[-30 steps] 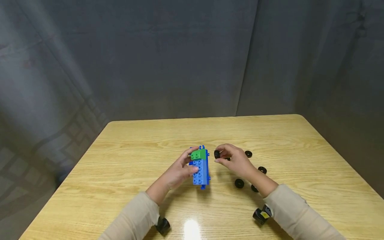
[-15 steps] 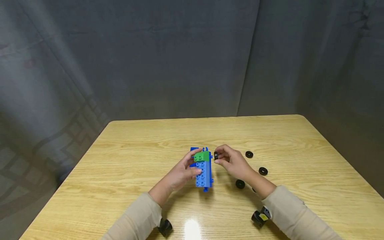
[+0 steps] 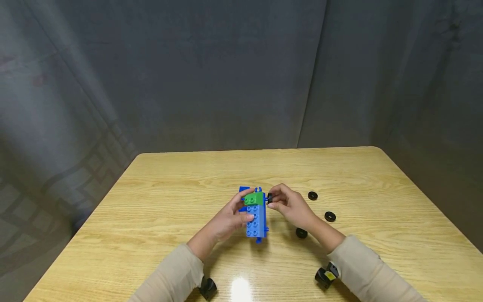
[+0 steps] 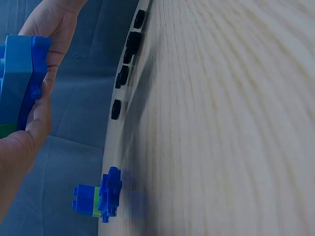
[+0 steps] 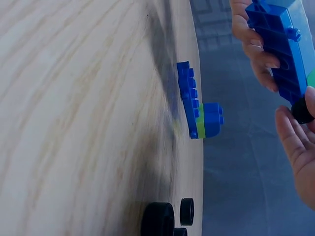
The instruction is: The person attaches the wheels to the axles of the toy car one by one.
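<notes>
My left hand (image 3: 228, 220) grips a toy brick vehicle (image 3: 260, 224), fingers behind it and thumb on the studs. It has a dark blue base with side pegs, a long light-blue brick and a green brick at the far end. Between the thumb and fingers of my right hand (image 3: 298, 207) is a small black wheel (image 3: 269, 198). This wheel meets the peg beside the green brick; whether it is seated on the peg I cannot tell. From the right wrist view, the underside of the base (image 5: 280, 54) shows, with the pinched wheel (image 5: 300, 111) at its lower corner.
Loose black wheels (image 3: 330, 216) lie on the wooden table (image 3: 181, 176) to the right, some partly behind my right forearm. Another blue and lime-green brick build (image 5: 209, 120) stands on the table beyond the held vehicle. A grey curtain (image 3: 211, 84) hangs behind the table.
The vehicle has shifted slightly right and toward me. My right hand has brought the black wheel left, closing the gap to the side peg.
</notes>
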Motion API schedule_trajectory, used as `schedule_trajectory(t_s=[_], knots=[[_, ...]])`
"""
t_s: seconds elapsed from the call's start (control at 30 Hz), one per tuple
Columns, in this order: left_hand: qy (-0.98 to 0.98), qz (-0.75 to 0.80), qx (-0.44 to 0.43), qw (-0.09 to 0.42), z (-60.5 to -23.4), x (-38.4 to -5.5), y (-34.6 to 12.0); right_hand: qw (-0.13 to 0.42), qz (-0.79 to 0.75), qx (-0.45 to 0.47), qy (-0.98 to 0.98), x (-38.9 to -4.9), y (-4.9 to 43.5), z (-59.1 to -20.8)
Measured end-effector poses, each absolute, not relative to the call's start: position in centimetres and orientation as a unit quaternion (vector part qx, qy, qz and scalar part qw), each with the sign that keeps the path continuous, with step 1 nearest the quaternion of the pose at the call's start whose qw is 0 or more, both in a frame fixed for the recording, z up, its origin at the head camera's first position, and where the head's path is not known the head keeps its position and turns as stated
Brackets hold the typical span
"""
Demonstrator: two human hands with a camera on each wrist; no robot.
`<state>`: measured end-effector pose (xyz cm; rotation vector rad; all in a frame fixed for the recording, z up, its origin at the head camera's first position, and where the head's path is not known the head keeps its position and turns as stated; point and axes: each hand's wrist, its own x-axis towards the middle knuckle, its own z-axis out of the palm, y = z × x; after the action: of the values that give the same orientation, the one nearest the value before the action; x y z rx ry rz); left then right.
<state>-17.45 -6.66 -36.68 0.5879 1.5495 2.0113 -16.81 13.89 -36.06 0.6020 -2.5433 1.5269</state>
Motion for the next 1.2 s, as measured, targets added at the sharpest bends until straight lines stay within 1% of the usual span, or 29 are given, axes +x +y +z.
schedule_trajectory(t_s=[0.4, 0.67, 0.77, 1.0, 1.2], knots=[[0.598, 0.729, 0.208, 0.259, -37.1, -17.4, -6.5, 0.048, 0.534, 0.192, -0.822, -16.3, 13.6, -36.0], [0.622, 0.705, 0.227, 0.253, -37.0, -16.7, -6.6, 0.050, 0.569, 0.176, -0.802, -16.1, 13.3, -36.9], [0.632, 0.694, 0.243, 0.247, -36.9, -16.6, -6.7, 0.061, 0.586, 0.162, -0.791, -16.0, 13.1, -37.2], [0.644, 0.691, 0.244, 0.220, -36.6, -16.5, -6.6, 0.121, 0.589, 0.167, -0.782, -16.1, 12.4, -37.1], [0.628, 0.706, 0.248, 0.215, -36.7, -16.5, -6.5, 0.134, 0.587, 0.179, -0.778, -16.2, 12.3, -36.9]])
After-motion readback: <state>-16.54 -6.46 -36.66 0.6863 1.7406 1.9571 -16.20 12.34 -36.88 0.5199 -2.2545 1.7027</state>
